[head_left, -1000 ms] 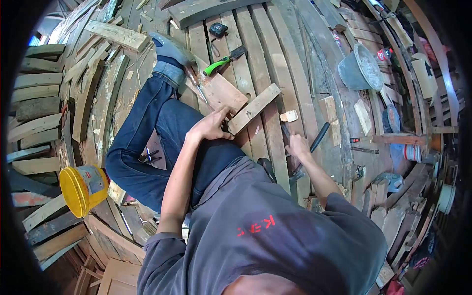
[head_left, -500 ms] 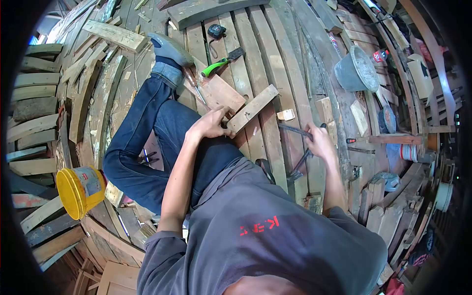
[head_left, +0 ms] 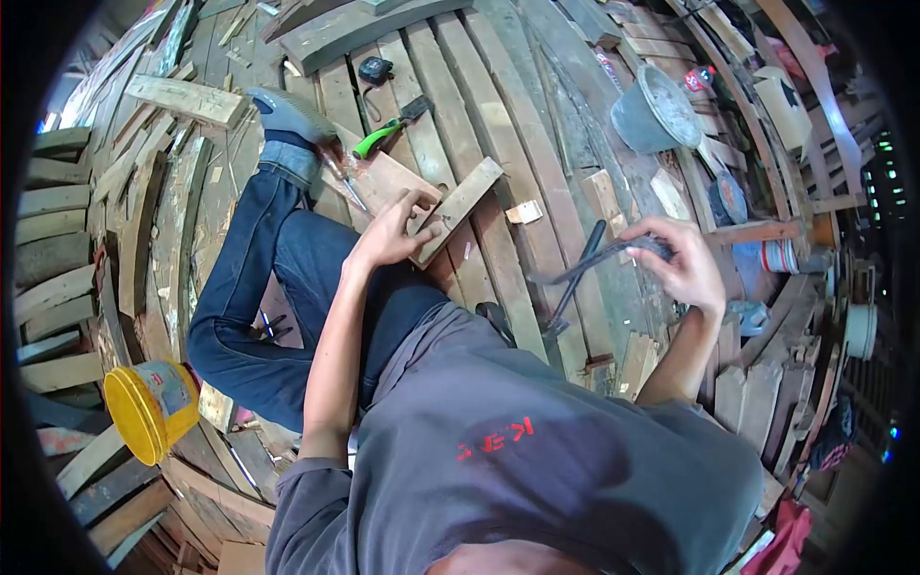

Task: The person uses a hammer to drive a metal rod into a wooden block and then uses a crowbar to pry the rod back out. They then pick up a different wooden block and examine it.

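Note:
My left hand (head_left: 391, 230) has its fingers bent round the near end of a short wooden block (head_left: 460, 211), which lies slanted across a flat reddish board (head_left: 388, 179). In my right hand (head_left: 682, 261) is a dark, slightly curved metal bar (head_left: 599, 259), blurred at its tip, which points left toward the block. Beneath that bar a dark-handled tool (head_left: 575, 287) lies on the slats. A chisel-like tool (head_left: 345, 182) rests along the board's left side, near my shoe.
A green-handled tool (head_left: 379, 137) and a black tape measure (head_left: 375, 70) lie ahead. A grey bucket (head_left: 655, 110) stands at the upper right, a yellow bucket (head_left: 151, 410) at the lower left. A small wood offcut (head_left: 524, 212) lies right of the block.
My right hand has lifted away to the right with the dark bar, leaving the dark-handled tool on the slats. My left hand stays at the block. The whole view has shifted slightly.

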The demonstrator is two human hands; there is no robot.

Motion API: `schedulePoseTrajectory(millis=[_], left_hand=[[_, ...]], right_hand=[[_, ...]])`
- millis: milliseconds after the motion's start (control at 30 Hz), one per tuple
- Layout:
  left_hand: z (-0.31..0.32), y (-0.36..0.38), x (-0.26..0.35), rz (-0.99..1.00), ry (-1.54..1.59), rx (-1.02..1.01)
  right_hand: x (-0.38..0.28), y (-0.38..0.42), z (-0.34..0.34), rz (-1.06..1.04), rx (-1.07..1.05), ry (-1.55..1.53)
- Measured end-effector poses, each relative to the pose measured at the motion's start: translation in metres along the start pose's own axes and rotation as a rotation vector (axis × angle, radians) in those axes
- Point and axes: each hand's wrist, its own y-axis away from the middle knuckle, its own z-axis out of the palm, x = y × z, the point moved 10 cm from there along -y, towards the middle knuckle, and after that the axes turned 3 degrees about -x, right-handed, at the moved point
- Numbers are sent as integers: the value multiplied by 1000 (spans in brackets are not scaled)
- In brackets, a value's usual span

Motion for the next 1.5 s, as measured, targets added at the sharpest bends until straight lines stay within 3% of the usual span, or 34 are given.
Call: schedulePoseTrajectory(millis=[133, 167, 267, 400, 500, 533, 600, 633, 700, 800, 933, 1033, 1067, 1133, 1233, 1333, 1367, 1400, 1467, 1500], left_hand=[[-4, -10, 12, -136, 249, -1], [-6, -15, 17, -79, 265, 23], [-14, -15, 49, 127, 101, 117], [2, -19, 75, 235, -146, 39], [23, -24, 111, 307, -105, -24], [23, -22, 133, 457, -58, 95], [54, -31, 131, 159, 196, -159], [59, -30, 133, 168, 202, -143], [59, -25, 135, 183, 210, -107], [29, -7, 134, -28, 34, -46], [-12, 4, 122, -242, -331, -96], [-35, 3, 120, -235, -507, -156], [-41, 1, 122, -230, -616, -197], [-58, -1, 144, -78, -759, -108], [-65, -12, 186, 109, -848, -49], [-88, 27, 257, 798, -675, 451], [-85, 30, 241, 725, -609, 458], [-86, 29, 183, 506, -297, 544], [-62, 16, 115, 148, -112, 507], [-47, 12, 99, 99, -137, 481]], right_hand=[[-21, 7, -32, -27, 98, -56], [-31, 7, -40, -145, 167, -62], [-37, 11, -54, -198, 243, -93], [-42, 13, -77, -250, 419, -131], [-50, 8, -76, -346, 394, -142], [-53, 6, -74, -386, 374, -146], [-52, -1, -70, -399, 352, -143], [-51, -5, -69, -405, 338, -141], [-25, -15, -70, -198, 383, -167], [21, -36, -52, 81, 307, 7], [2, -69, 41, -248, 166, 439], [-28, -100, 125, -313, 1, 195], [-48, -105, 124, -334, 170, 181], [-38, -122, 134, -71, -39, 17], [-14, -142, 131, -104, 149, 29], [38, -160, 109, -210, 485, -31], [68, -161, 91, -33, 567, -88], [97, -160, 69, 138, 663, -146], [152, -157, 55, 180, 902, -430], [165, -156, 52, 165, 987, -700]])
